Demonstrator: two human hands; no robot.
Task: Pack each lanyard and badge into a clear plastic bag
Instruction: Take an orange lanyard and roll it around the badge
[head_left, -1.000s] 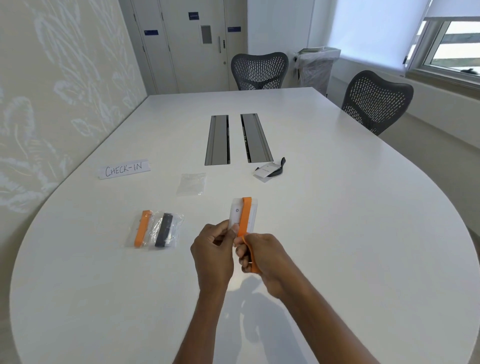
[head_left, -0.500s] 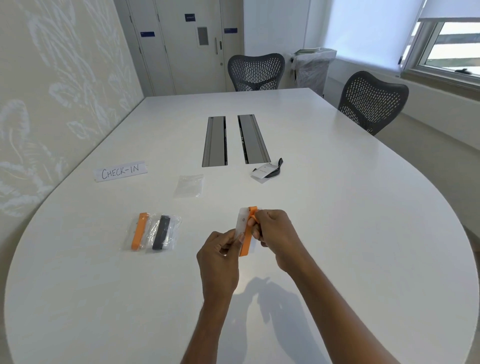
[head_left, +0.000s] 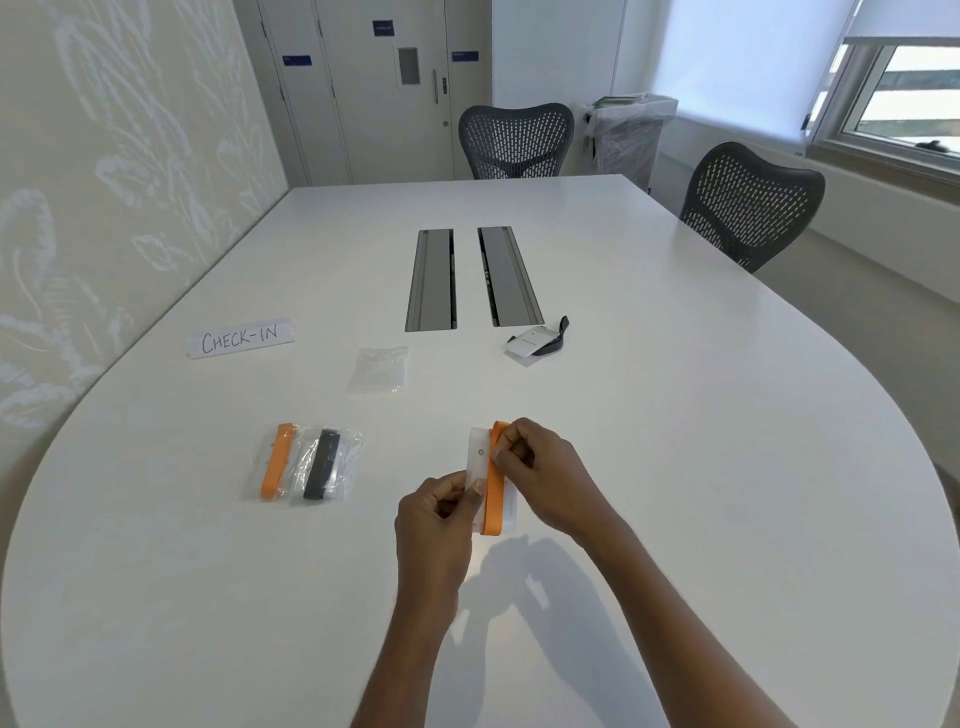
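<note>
Both hands hold a white badge (head_left: 478, 457) with an orange lanyard (head_left: 493, 499) wound lengthwise around it, just above the table. My left hand (head_left: 435, 525) pinches the badge's near left edge. My right hand (head_left: 540, 478) pinches the lanyard at the badge's far end. An empty clear bag (head_left: 378, 370) lies flat further out. To the left lie two packed bags, one with an orange lanyard (head_left: 278, 461), one with a dark lanyard (head_left: 323, 464). A loose badge with a dark lanyard (head_left: 537, 343) rests near the right metal hatch.
A paper sign reading CHECK-IN (head_left: 240, 338) lies at the left. Two grey metal hatches (head_left: 470, 278) are set in the middle of the white table (head_left: 701, 415). Two mesh chairs (head_left: 517, 140) stand at the far end and right side.
My right hand has moved from the badge's near end up to its far end, carrying the orange lanyard along the badge. My left hand keeps its pinch.
</note>
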